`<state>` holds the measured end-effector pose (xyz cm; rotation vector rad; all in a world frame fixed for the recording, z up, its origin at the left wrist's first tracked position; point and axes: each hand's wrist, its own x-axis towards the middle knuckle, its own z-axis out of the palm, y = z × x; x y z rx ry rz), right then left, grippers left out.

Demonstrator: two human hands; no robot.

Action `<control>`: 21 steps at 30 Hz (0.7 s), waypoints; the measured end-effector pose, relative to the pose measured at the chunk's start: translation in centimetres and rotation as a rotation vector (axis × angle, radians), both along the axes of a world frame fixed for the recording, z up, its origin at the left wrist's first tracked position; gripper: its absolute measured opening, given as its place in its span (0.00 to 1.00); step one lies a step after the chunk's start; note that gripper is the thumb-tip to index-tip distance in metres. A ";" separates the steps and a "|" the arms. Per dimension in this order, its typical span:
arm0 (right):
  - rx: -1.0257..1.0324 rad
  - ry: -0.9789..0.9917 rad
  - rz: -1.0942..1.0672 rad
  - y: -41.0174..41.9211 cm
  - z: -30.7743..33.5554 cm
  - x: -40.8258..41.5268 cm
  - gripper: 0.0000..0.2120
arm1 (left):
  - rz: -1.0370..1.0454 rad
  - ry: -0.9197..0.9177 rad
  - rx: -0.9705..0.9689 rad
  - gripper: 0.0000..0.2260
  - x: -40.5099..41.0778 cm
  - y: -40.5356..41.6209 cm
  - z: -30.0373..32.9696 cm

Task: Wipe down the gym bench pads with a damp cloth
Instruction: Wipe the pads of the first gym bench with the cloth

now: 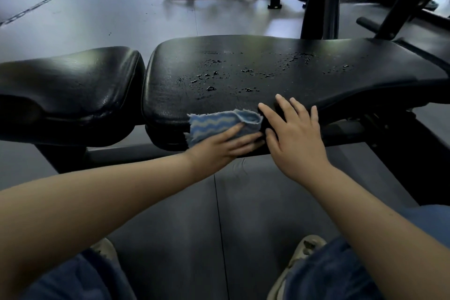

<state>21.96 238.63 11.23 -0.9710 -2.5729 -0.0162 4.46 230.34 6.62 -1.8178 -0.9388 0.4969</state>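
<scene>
**A:** Your left hand [220, 146] lies flat, fingers straight, pressing the blue-and-white striped cloth [219, 124] against the near side wall of the long back pad [267, 68]. That suits the job: a flat palm spreads the pressure, so the cloth keeps contact down the curved edge instead of bunching.

**B:** And the right hand?

**A:** Your right hand [295, 136] is spread wide and holds nothing. It rests on the same near edge of the back pad, just beside the cloth on its right, fingertips reaching onto the top face. I read it as a brace, steadying you while you lean in.

**B:** Why is the top of the pad wet?

**A:** Water droplets [211, 80] are scattered across the middle of the back pad's top, beyond both hands. They look like wetting put down for the wipe, and the cloth has not reached them. So I judge the top face as yet to do.

**B:** The other pad?

**A:** The seat pad [73, 85] sits just left of the back pad, with a narrow gap between them. I see no drops on it, and I cannot tell whether it has been wiped.
</scene>
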 end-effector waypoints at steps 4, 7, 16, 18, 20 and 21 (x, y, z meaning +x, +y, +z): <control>-0.008 0.016 0.006 -0.2 0.0 -0.1 0.27 | 0.005 -0.142 0.027 0.23 -1.2 0.9 -1.5; 0.002 0.030 0.004 -0.2 0.1 -0.6 0.27 | 0.098 -0.253 0.012 0.22 -4.7 -1.2 -2.0; -0.014 0.051 -0.015 0.3 0.5 -1.0 0.27 | -0.079 -0.136 -0.225 0.26 -12.7 -8.0 3.2; -0.001 0.052 -0.032 0.8 0.8 -0.7 0.26 | -0.064 -0.174 -0.259 0.24 -13.3 -8.1 4.1; 0.000 0.048 -0.065 1.4 1.1 -0.1 0.26 | -0.060 -0.200 -0.264 0.22 -12.3 -7.7 4.5; -0.017 0.044 -0.091 1.8 1.4 0.2 0.24 | -0.052 -0.211 -0.260 0.21 -11.6 -7.3 4.6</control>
